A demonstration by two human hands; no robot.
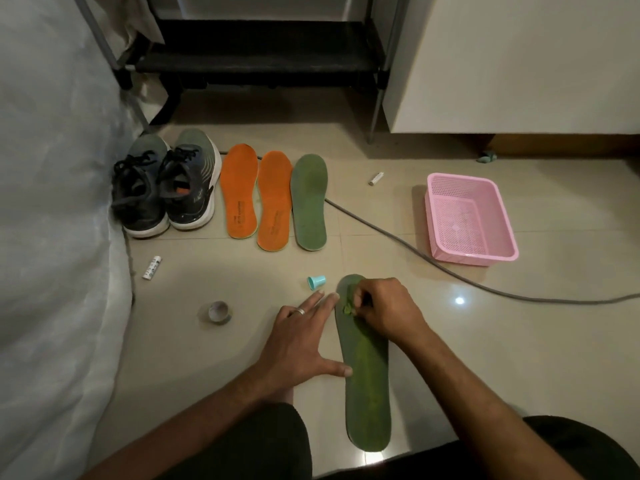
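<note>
On the floor tiles just ahead of your knees lies the green insole [369, 386], toe end pointing away from you. Your right hand [384, 311] is curled over that toe end, its fingertips pinching a crumpled green flap [347, 308] that stands up from the top surface. Your left hand [298, 337] lies wide and flat beside the insole. Its thumb presses the left edge about mid-length and its long fingers touch the rim near the toe.

Draw the flap low and back along the insole, not straight up, and go slowly so the layer is likelier to come away in one strip than in crumbs. Slide your left thumb up close to the peel line, or the insole may lift and bend with the pull.

A teal cap [317, 282] sits just beside the toe, and a tape roll [219, 311] lies further left. Beyond them a second green insole [309, 202], two orange insoles [239, 192] and a pair of shoes [166, 188] stand in a row.

The only container is the pink basket [460, 176], well apart on your right past the grey cable [415, 251]. It looks nearly bare. A pale patch shows on its bottom, perhaps a scrap or only a label, and the mesh makes it hard to tell.
</note>
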